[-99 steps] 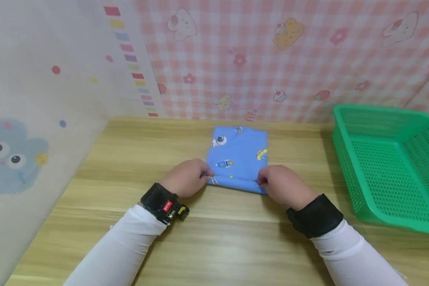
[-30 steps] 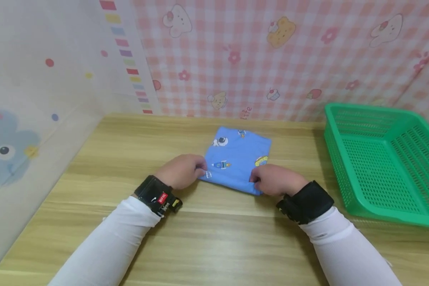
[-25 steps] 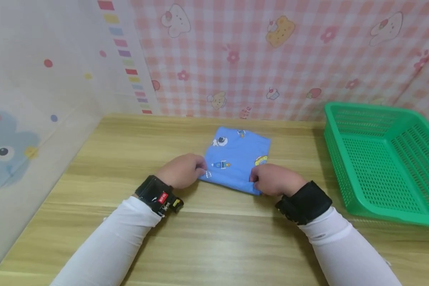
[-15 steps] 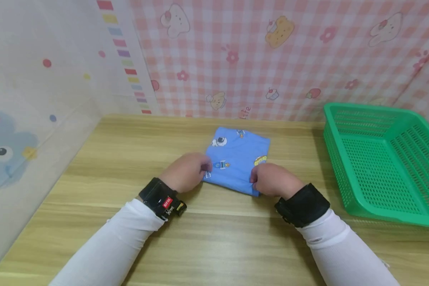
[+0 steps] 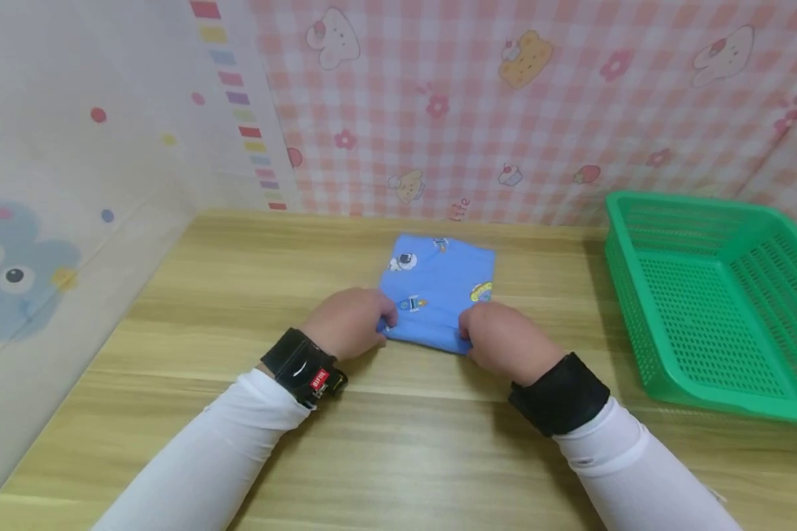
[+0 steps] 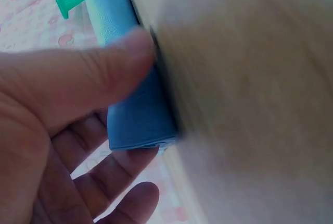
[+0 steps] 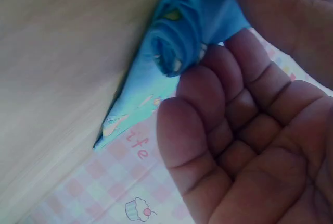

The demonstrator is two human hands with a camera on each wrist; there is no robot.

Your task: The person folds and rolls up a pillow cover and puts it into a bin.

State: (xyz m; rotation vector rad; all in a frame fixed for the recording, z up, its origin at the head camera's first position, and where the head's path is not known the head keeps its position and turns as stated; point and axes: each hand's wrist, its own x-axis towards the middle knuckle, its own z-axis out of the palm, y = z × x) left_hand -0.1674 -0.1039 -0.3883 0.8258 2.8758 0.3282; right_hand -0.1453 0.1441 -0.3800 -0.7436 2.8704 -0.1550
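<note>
A blue cloth (image 5: 438, 276) printed with an astronaut and a rocket lies on the table, its near edge rolled up. My left hand (image 5: 352, 323) pinches the left end of that roll. In the left wrist view the thumb presses on the cloth roll (image 6: 140, 112) and fingers sit behind it. At the right end, my right hand (image 5: 510, 341) holds the roll between thumb and fingers. The right wrist view shows the spiral end of the rolled cloth (image 7: 174, 44) beside the curled fingers (image 7: 195, 91), with an unrolled flap stretching away flat.
A green plastic basket (image 5: 620, 295) stands on the wooden table (image 5: 398, 435) to the right. A pink checked wall covering (image 5: 385, 88) rises behind the table, and a pale wall (image 5: 133, 177) with cartoon prints borders the left side.
The cloth sat askew a second ago and now lies straighter. Its near edge shows a more distinct roll, and its right side has shifted slightly left with the right hand.
</note>
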